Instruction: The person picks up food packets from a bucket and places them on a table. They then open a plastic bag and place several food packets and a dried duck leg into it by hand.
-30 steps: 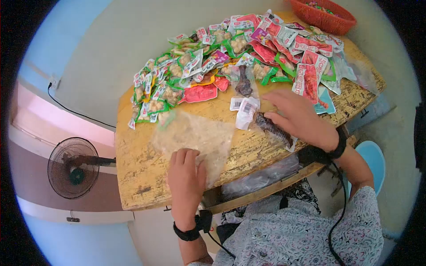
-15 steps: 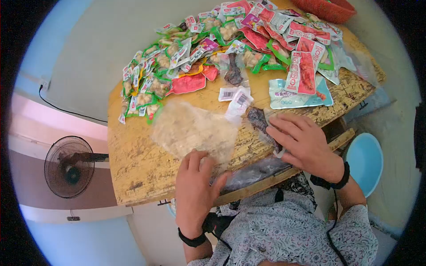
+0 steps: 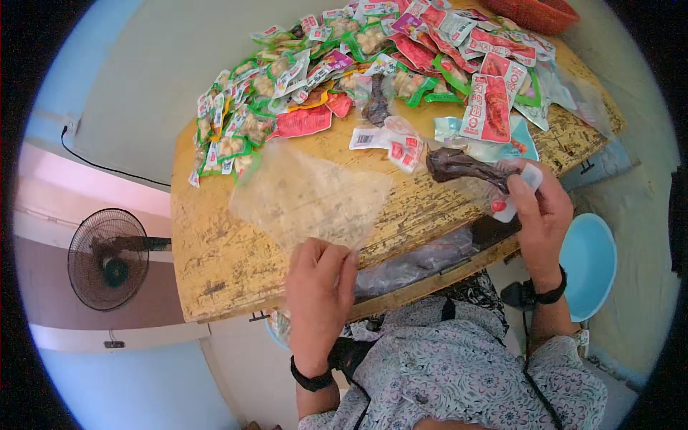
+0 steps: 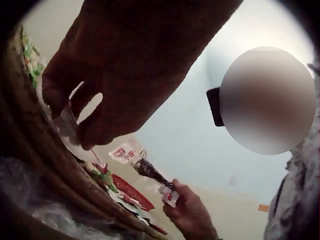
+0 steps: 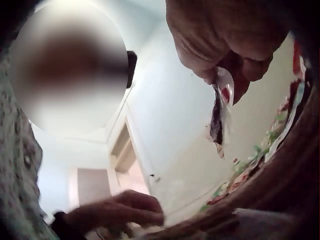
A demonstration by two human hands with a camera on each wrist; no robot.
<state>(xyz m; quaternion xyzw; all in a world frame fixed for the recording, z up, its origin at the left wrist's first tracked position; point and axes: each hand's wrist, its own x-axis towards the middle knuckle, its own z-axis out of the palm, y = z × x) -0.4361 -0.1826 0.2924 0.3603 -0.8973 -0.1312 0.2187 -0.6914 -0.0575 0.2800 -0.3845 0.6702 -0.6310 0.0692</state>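
- The room has a pale wall point(image 3: 158, 107) beyond the surface; clock directions here are in the head view, from the middle of the surface.
- The surface point(image 3: 222, 265) is of yellow wood, with its paint much worn. Under its edge, near 5 o'clock, crumpled plastic point(image 3: 423, 274) lies in a compartment.
- A large heap of food packets point(image 3: 304, 122) spreads from 10 to 2 o'clock. These lie loose, so I judge that most of the handling is left.
- A black fan point(image 3: 107, 259) stands off the surface at 8 o'clock, a blue basin point(image 3: 595, 265) at 4 o'clock.
- A red basket point(image 3: 534, 14) is at 1 o'clock, beyond the heap.
- The clear plastic point(image 3: 308, 190), maybe a bag, lies flat at 9 o'clock; I see nothing inside, so it seems not yet filled.
- The left hand point(image 3: 319, 287), at 7 o'clock, pinches its near corner, fingers bent close together.
- The right hand point(image 3: 545, 215), at 3 o'clock, has thumb and fingers closed upon one end of the drumstick packet point(image 3: 466, 166).
- This packet is held above the surface and points to 10 o'clock from that hand: picking it up is done.
- A second drumstick packet point(image 3: 376, 100) lies at 12 o'clock, not held.
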